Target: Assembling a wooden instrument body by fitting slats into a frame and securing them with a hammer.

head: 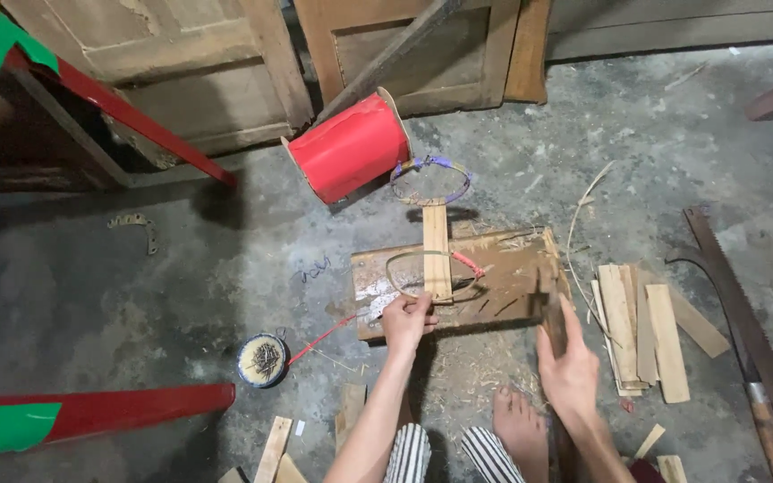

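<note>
My left hand (406, 320) pinches the near end of a thin wooden slat (437, 250) that lies across a worn wooden board (503, 277) on the concrete floor. A bent cane hoop (409, 259) loops around the slat, and a second hoop wound with purple cord (430, 179) sits at the slat's far end. My right hand (570, 367) is raised beside the board, shut on a dark tool handle (551, 313); the tool is blurred. A red cord (324, 338) runs from the board's left end. My bare foot (519, 420) rests below the board.
A big spool of red tape (351, 148) lies behind the board. A small round tin of nails (262, 360) sits at the left. Cut wooden slats (641, 331) pile at the right, next to a hand saw (744, 313). Red and green planks (91, 416) lie at the left.
</note>
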